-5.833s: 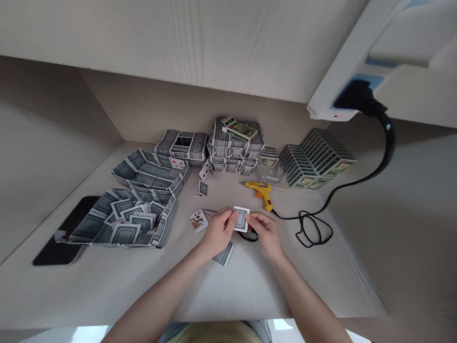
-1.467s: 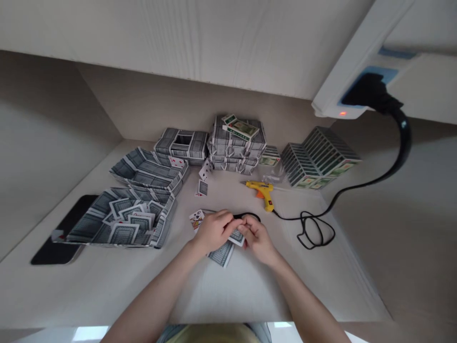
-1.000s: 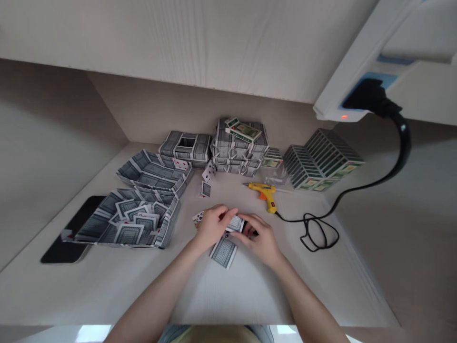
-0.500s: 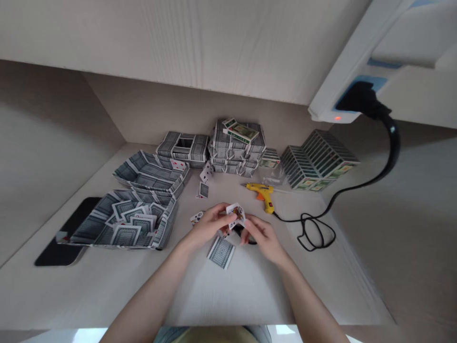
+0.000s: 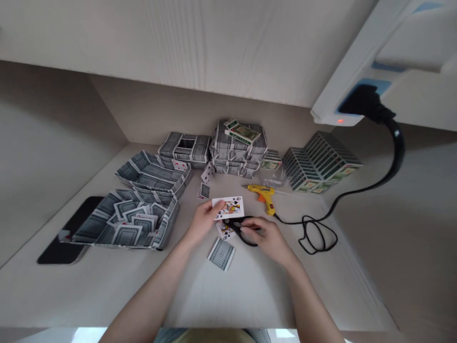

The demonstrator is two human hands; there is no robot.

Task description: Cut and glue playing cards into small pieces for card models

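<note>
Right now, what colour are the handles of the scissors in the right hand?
Black handles, seen best in the head view.

Glue gun (image 5: 262,195) ahead of right hand (image 5: 269,237) (black cord (image 5: 289,221) beside).

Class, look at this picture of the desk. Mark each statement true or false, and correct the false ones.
1. The left hand holds a playing card face up. True.
2. The right hand holds a pen. False: it holds black-handled scissors.
3. Another card lies face down on the desk. True.
4. The yellow glue gun sits inside a tray. False: it lies on the desk.
</note>
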